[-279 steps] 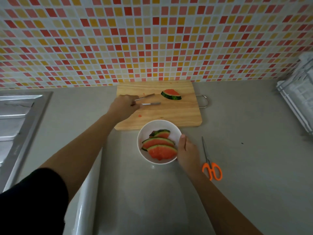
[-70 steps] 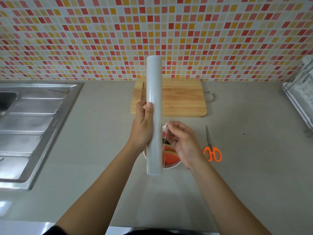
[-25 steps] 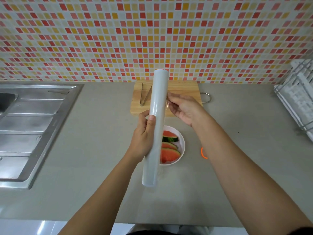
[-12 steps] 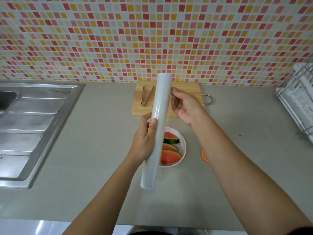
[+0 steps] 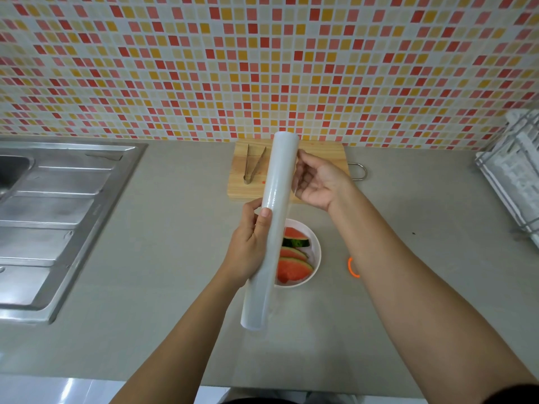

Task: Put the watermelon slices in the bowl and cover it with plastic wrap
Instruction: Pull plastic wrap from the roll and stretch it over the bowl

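Observation:
A long roll of plastic wrap is held above the counter, pointing away from me, with my left hand gripping its middle. My right hand is at the roll's far end, fingertips on its right side where a thin clear edge of film shows. Below the roll sits a white bowl with several watermelon slices in it; the roll hides the bowl's left side.
A wooden cutting board with metal tongs lies by the tiled wall. Orange scissors peek out from under my right forearm. A steel sink drainer is at left, a dish rack at right.
The roll has tilted slightly and stayed in my left hand. My right hand has shifted along the roll's far end, its palm now turned more open toward me.

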The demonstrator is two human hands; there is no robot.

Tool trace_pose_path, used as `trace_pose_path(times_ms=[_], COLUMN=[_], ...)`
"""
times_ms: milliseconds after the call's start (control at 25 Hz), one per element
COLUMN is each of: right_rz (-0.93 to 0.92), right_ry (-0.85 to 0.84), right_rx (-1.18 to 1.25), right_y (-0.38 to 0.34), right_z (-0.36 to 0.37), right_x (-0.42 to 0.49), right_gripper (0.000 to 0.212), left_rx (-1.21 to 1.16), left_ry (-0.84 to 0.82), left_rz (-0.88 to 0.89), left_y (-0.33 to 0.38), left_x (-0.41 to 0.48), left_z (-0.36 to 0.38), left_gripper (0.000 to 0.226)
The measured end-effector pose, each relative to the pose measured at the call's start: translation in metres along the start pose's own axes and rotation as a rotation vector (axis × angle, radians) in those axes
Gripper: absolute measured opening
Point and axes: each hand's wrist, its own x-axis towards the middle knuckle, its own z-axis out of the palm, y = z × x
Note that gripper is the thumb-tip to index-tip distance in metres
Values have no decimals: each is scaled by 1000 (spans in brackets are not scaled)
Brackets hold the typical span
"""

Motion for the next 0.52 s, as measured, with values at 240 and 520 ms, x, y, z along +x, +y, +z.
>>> trace_pose_path(times_ms=[240, 520], right_rz=[17, -105], right_ry=[-54, -98], right_rx=[107, 136], right_y=[6, 12], right_z=[0, -4], right_x=[-5, -6], right_gripper=[11, 14], left_rx=[-24, -71], left_ry=[-19, -32], left_rz=[-21, -14], left_y=[-1, 5], left_x=[-2, -1], left_z=[-1, 0], left_gripper=[34, 24])
